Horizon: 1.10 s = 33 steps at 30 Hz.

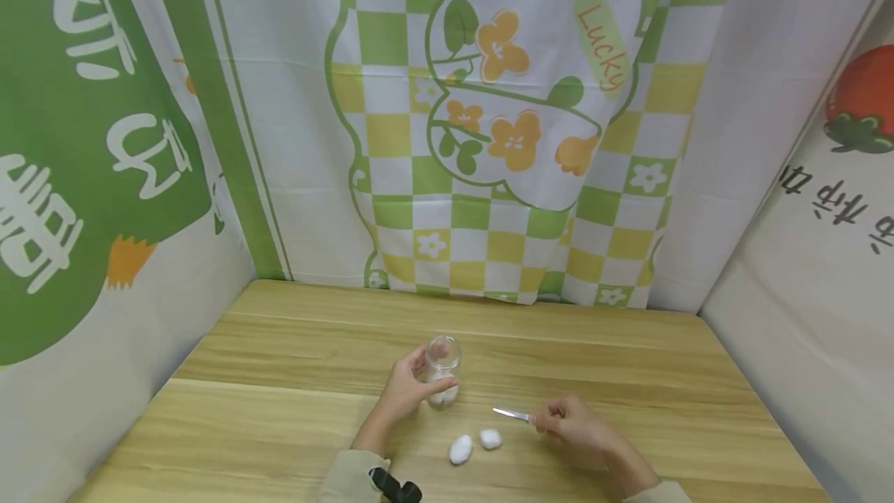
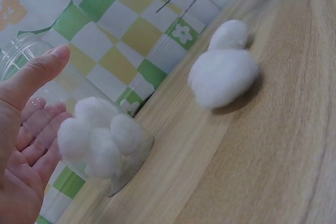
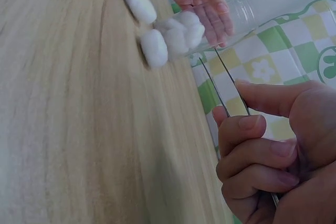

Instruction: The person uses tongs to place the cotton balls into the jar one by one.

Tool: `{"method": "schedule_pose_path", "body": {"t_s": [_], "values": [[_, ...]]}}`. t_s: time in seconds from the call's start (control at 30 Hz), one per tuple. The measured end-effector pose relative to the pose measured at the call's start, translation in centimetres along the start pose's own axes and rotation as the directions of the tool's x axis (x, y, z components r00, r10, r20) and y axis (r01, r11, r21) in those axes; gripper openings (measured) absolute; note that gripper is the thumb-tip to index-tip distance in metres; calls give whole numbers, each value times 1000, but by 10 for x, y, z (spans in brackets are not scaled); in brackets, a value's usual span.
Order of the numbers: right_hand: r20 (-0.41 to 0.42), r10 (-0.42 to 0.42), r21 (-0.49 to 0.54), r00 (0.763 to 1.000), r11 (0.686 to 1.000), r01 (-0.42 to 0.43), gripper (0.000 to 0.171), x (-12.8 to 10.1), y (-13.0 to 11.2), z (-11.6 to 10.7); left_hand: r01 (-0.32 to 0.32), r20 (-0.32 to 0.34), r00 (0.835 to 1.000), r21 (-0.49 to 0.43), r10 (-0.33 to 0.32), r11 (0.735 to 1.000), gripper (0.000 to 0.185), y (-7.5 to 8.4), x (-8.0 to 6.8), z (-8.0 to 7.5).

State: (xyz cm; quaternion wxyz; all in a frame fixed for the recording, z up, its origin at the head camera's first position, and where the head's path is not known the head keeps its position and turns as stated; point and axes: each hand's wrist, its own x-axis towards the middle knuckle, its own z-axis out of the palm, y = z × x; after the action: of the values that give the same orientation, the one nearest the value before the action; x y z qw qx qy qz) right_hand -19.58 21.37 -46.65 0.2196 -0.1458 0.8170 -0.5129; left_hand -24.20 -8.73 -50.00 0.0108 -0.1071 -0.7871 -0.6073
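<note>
A small clear glass jar (image 1: pixel 443 371) stands upright on the wooden table (image 1: pixel 279 410), with several white cotton balls (image 2: pixel 100 135) in its bottom. My left hand (image 1: pixel 408 390) grips the jar from its left side, fingers behind and thumb in front. My right hand (image 1: pixel 576 425) pinches thin metal tweezers (image 1: pixel 511 414), tips pointing left toward the jar and apart with nothing between them (image 3: pixel 210 61). Two loose cotton balls (image 1: pixel 461 449) (image 1: pixel 490 438) lie on the table in front of the jar, between my hands; they show large in the left wrist view (image 2: pixel 223 74).
A checked green, yellow and white flower-print cloth (image 1: pixel 489 138) hangs behind the table. Printed banners close in the left (image 1: pixel 84 177) and right (image 1: pixel 824 254) sides. A dark wrist-mounted device (image 1: pixel 394 487) sits on my left sleeve.
</note>
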Motion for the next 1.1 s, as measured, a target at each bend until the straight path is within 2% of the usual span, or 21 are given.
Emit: {"method": "schedule_pose_path", "body": {"t_s": [0.1, 0.6, 1.1], "values": [[13, 6, 8, 1000, 1000, -6, 31, -1, 4, 0, 0, 2, 1000, 1, 0, 1000, 83, 0, 0, 0], [50, 8, -33, 999, 999, -6, 39, -3, 14, -1, -4, 0, 1000, -15, 4, 1000, 81, 1, -1, 0], [37, 25, -22, 999, 999, -25, 37, -7, 21, 0, 2, -5, 1000, -24, -2, 1000, 77, 2, -1, 1]]}}
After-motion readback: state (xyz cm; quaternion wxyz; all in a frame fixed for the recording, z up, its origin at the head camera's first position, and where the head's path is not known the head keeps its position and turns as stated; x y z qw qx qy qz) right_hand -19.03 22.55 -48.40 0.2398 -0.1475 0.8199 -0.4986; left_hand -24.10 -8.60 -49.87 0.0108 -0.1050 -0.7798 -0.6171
